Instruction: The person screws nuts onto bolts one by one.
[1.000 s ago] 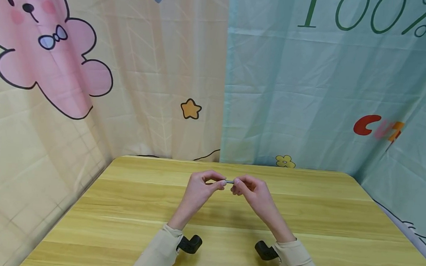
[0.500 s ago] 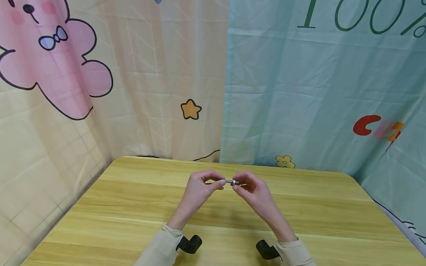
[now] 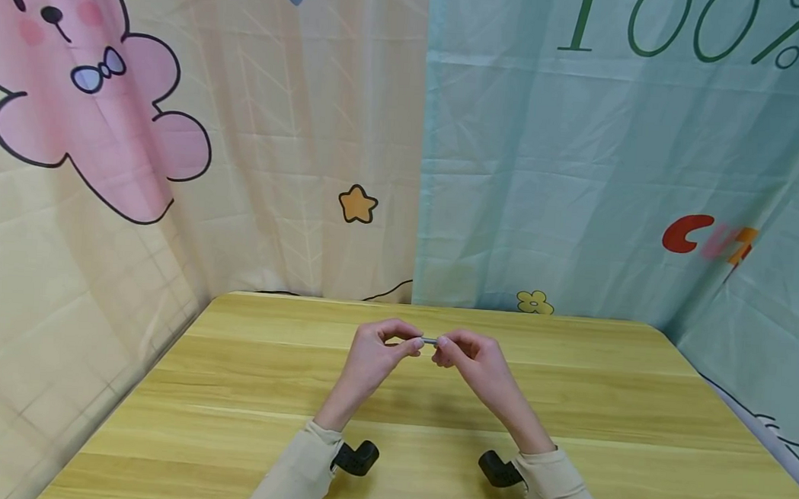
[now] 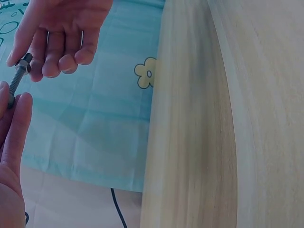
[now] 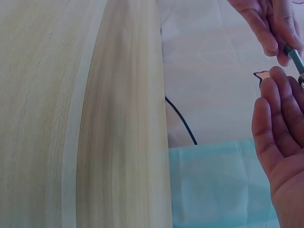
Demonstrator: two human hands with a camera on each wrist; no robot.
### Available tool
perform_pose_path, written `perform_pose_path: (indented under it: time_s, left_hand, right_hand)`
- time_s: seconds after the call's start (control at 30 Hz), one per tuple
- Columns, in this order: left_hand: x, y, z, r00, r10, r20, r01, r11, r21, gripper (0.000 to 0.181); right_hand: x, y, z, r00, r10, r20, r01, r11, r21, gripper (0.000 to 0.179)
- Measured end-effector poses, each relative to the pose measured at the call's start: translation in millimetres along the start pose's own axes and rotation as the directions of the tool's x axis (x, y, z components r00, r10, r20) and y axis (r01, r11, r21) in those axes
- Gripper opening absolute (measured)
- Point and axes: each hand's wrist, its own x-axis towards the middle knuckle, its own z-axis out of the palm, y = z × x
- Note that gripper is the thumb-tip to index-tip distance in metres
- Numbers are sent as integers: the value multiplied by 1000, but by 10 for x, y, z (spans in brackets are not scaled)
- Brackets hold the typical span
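A metal bolt (image 3: 430, 341) is held level between the two hands, above the far part of the table. My left hand (image 3: 374, 352) pinches the head end of the bolt between thumb and fingers. At the other end, my right hand (image 3: 480, 363) pinches a hex nut (image 4: 25, 65) that sits on the threaded shank. In the left wrist view, bare thread shows between the nut and the left fingers (image 4: 23, 121), and the dark bolt tip pokes out past the nut. The right fingertips cover the nut in the head view.
The wooden table (image 3: 277, 456) spreads below both hands. Behind it hang printed curtains, one beige (image 3: 261, 157) and one blue-green (image 3: 514, 172). Black wrist mounts (image 3: 357, 458) stick out inward from both beige sleeves (image 3: 296, 476).
Half a second ago the right fingers were spread and the nut showed; now they have closed over it again, as one second ago. The left hand has stayed almost still.
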Motion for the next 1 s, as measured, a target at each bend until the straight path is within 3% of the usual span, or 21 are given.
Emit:
perform_pose_path:
  time_s: [0.17, 0.37, 0.5, 0.6, 0.77, 0.83, 1.0]
  left_hand:
    - [13, 29, 19, 1000, -1, -8, 1, 1000, -7, 12]
    - [21, 40, 1, 1000, -11, -26, 11, 1000, -5, 13]
    - [9, 12, -23, 1000, -4, -17, 3, 1000, -15, 13]
    - [40, -121, -30, 1000, -10, -12, 10, 1000, -20, 11]
    - [80, -327, -34, 1000, -5, -24, 5, 1000, -6, 10]
    - [71, -328, -35, 1000, 7, -26, -7, 1000, 1, 11]
    - [76, -319, -30, 1000, 27, -15, -27, 1000, 12, 13]
  right_hand:
    - [13, -17, -22, 1000, 10, 2, -10, 1000, 3, 27]
    - [15, -46, -24, 997, -72, 3, 72, 997, -21, 27]
    - [-40, -251, 9, 993, -119, 19, 120, 992, -51, 21]
    - [-86, -413, 18, 994, -108, 19, 109, 991, -74, 18]
    - [-41, -164, 17, 998, -57, 11, 57, 997, -55, 20]
    - [-18, -42, 19, 999, -38, 9, 38, 998, -49, 18]
    - [1, -7, 23, 1000, -17, -12, 16, 996, -88, 22]
